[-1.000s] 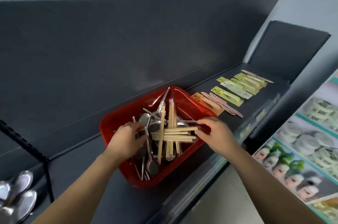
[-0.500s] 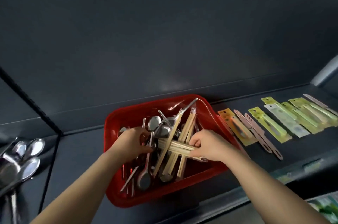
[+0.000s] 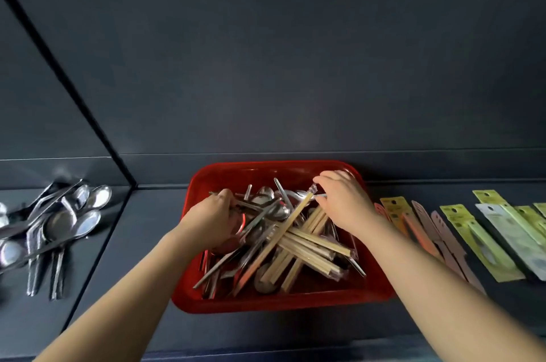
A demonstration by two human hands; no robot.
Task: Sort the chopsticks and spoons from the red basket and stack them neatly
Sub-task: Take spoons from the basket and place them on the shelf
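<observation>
A red basket [image 3: 274,304] stands on the dark shelf, full of tangled metal spoons [image 3: 266,211] and wrapped wooden chopsticks [image 3: 313,243]. My left hand [image 3: 211,219] is inside the basket's left part, its fingers curled round metal spoon handles. My right hand [image 3: 342,199] reaches into the far right corner and pinches the top end of a wrapped pair of chopsticks [image 3: 289,219] that slants down to the left. A pile of sorted spoons [image 3: 59,222] lies on the shelf section to the left.
A black divider [image 3: 88,113] runs diagonally between the spoon pile and the basket's shelf section. Packaged utensils in yellow, orange and pink wrappers [image 3: 472,237] lie in a row to the right of the basket. The shelf's dark back panel [image 3: 295,66] rises behind.
The view has swung left and down. My right hand let go of the crosswise chopstick bundle and moved to the far right corner. My left hand now holds spoon handles.
</observation>
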